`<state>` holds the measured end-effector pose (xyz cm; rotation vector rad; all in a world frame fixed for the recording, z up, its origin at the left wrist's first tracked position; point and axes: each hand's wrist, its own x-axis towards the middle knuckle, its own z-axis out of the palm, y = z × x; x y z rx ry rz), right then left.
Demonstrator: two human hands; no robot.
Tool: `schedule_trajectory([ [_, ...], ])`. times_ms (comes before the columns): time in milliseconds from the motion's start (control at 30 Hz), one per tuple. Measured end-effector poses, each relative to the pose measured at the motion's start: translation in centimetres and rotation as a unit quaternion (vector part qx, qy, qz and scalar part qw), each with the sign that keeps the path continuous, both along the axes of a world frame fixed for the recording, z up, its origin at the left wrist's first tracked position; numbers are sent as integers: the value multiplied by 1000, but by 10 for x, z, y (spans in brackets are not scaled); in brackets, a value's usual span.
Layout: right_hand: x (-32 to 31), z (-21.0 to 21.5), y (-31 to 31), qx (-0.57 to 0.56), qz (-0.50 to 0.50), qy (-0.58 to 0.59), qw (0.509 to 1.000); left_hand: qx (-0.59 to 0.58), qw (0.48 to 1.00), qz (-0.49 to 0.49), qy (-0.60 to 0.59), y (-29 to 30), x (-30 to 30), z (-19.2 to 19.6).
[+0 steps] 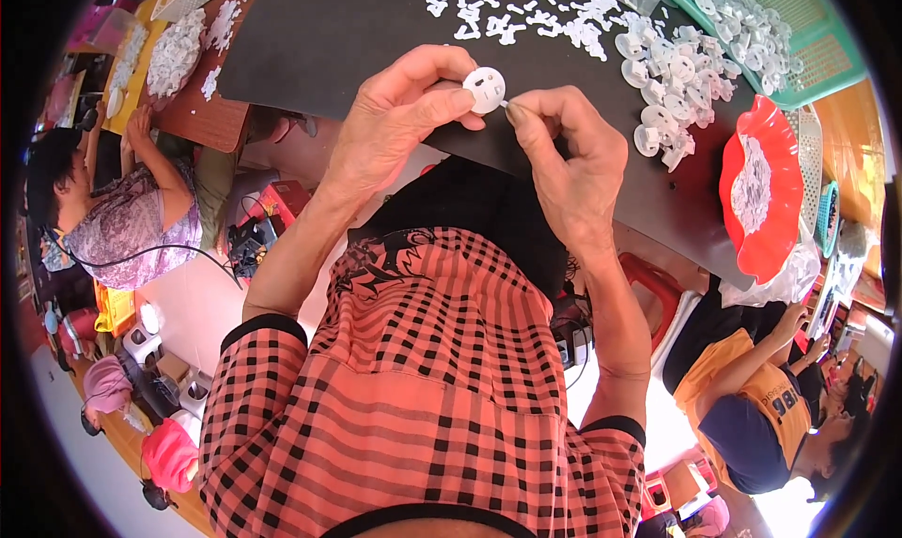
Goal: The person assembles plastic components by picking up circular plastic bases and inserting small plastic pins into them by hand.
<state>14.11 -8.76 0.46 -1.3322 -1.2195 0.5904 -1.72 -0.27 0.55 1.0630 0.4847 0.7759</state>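
Between the thumb and fingers of my left hand [395,120] is a round white plastic disc [486,89] with small slots and holes, its face tilted up. My right hand [571,157] is closed in a pinch at the disc's right edge. A tiny pale piece [505,105] shows at its fingertips, too small to name, and I cannot tell if it touches the disc. Both hands are over the near edge of the dark table [319,45]. Small white plastic pieces [507,16] lie scattered beyond them, and similar round white parts [672,87] are heaped to the right.
A green basket [827,63] holding more round parts stands at the far right. Nearer is a red wavy-rimmed bowl [785,153] of small white bits. A clear plastic bag [775,289] hangs by the table edge. People sit at left and right.
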Motion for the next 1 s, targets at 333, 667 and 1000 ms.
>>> schedule_trajectory([
  [333,0,6,8,13,1,-97,995,110,992,16,53,-3,5,2],
  [667,-1,9,9,28,-7,-159,987,265,958,38,98,1,6,-3],
  [1000,-1,3,10,-22,35,88,995,35,999,29,2,0,8,-4],
])
